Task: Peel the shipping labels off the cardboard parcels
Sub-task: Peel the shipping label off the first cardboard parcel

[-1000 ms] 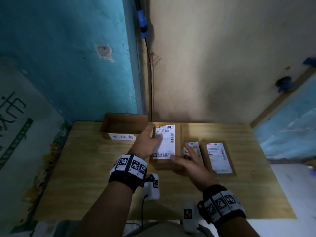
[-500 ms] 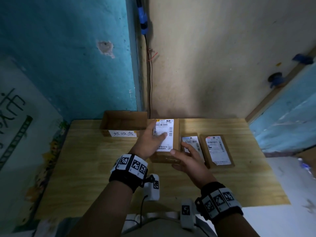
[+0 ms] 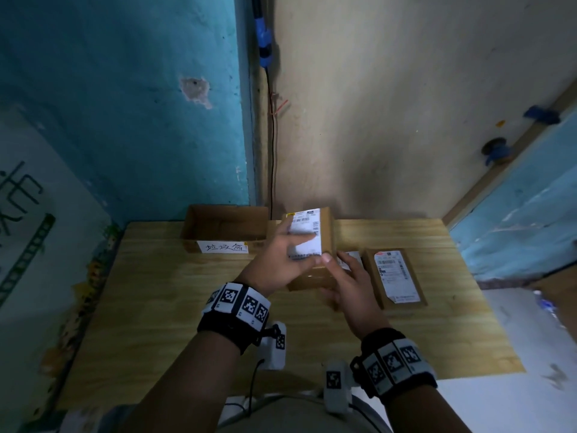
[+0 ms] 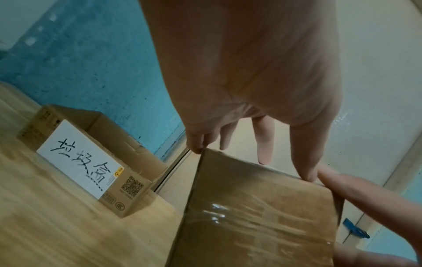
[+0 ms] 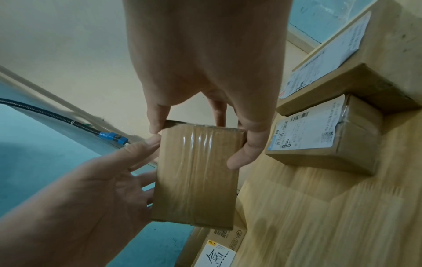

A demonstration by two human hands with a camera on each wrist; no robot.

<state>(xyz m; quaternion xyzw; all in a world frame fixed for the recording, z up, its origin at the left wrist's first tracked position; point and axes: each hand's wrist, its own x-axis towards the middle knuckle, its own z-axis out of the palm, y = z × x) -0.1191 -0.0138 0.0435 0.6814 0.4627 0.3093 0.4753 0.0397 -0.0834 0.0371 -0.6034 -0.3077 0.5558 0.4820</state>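
Centre frame, above the table point(image 3: 156, 295): both hands hold one parcel point(image 3: 324, 242). Left hand point(image 3: 278, 260) lies across its white label point(image 3: 307, 232), fingers curled on it; right hand point(image 3: 349, 285) grips the lower right edge. Two labelled parcels point(image 3: 395, 278) lie right; open box point(image 3: 224, 228) upper left.

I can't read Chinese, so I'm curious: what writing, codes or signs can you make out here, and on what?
"垃圾盒": handwritten on the white paper on the open box.
"CCC" mark and a QR code: printed on that box.
Large characters on the wall poster: cut off.
Shipping labels: barcodes only, print too small.
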